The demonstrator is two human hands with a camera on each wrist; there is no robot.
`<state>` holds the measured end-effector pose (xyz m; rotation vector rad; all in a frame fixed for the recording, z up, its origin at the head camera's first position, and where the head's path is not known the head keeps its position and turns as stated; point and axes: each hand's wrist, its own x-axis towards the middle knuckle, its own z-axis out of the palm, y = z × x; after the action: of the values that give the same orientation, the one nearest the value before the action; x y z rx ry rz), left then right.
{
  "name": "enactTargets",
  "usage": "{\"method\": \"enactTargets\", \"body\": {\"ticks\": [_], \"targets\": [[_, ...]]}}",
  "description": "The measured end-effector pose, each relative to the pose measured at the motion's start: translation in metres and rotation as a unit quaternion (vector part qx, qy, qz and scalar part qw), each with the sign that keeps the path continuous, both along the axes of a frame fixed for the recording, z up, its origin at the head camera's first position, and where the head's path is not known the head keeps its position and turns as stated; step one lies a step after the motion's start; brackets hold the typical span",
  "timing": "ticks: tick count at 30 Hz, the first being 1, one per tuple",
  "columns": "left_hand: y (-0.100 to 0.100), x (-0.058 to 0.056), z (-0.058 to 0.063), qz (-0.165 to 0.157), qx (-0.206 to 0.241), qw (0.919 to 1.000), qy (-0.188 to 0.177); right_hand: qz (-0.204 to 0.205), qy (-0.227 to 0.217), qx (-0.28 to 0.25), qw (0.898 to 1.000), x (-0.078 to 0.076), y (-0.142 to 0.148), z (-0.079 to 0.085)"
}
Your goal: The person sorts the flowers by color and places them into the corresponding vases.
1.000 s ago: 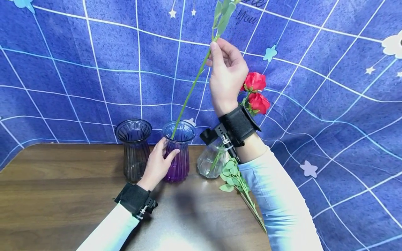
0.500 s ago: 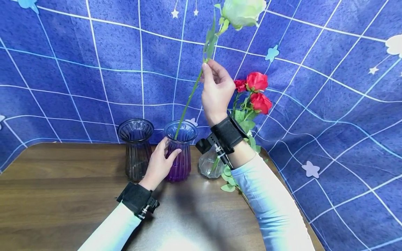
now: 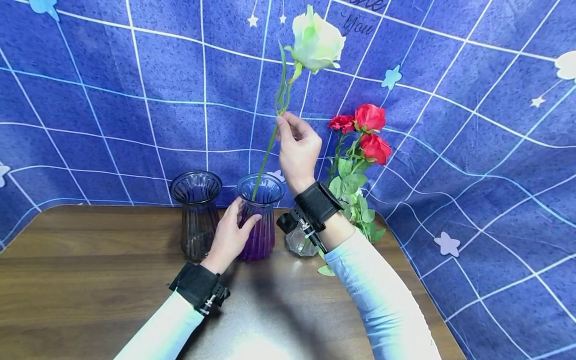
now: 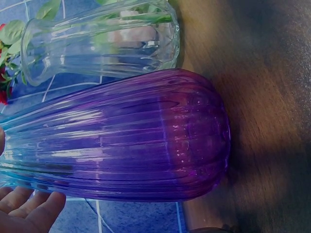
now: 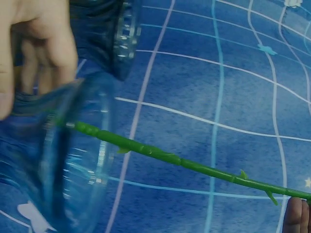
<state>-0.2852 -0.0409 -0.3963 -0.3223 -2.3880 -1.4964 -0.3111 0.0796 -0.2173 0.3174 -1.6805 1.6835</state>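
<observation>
My right hand [image 3: 300, 150] pinches the green stem of a white rose [image 3: 317, 42] just below its leaves. The stem [image 5: 194, 166] slants down, its lower end inside the flared mouth of a blue-and-purple ribbed glass vase [image 3: 264, 235]. With thumb and fingers on either side, my left hand [image 3: 228, 237] holds this vase below its rim. The vase [image 4: 146, 136] stands upright on the table; in the left wrist view it appears sideways, with fingertips [image 4: 48, 206] at its neck.
A dark grey glass vase [image 3: 195, 225] stands left of the purple one. To the right is a clear glass vase [image 3: 300, 242], partly behind my right wrist. Red flowers [image 3: 371, 117] and leafy green stems [image 3: 351, 187] are beyond the right arm. A blue gridded cloth [image 3: 112, 125] hangs behind the wooden table [image 3: 90, 290].
My right hand has come down and slightly left with the rose, whose stem goes deeper into the vase. The white bloom has come into the head view. My left hand stays on the vase.
</observation>
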Motion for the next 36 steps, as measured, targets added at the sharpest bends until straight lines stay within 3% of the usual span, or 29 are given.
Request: {"method": "enactTargets", "body": {"ticks": [8,15,36], "targets": [[0.002,0.0,-0.002,-0.002,0.008,0.9998,0.017,0.009,-0.041,0.015,0.999,-0.004,0.0,-0.025],[0.001,0.0,-0.004,0.007,0.0,0.9997,0.023,0.017,-0.047,0.042,0.998,-0.005,-0.002,-0.042],[0.0,-0.002,-0.003,0.006,0.002,0.9998,0.02,0.029,-0.078,0.112,0.99,-0.01,-0.013,-0.071]]}}
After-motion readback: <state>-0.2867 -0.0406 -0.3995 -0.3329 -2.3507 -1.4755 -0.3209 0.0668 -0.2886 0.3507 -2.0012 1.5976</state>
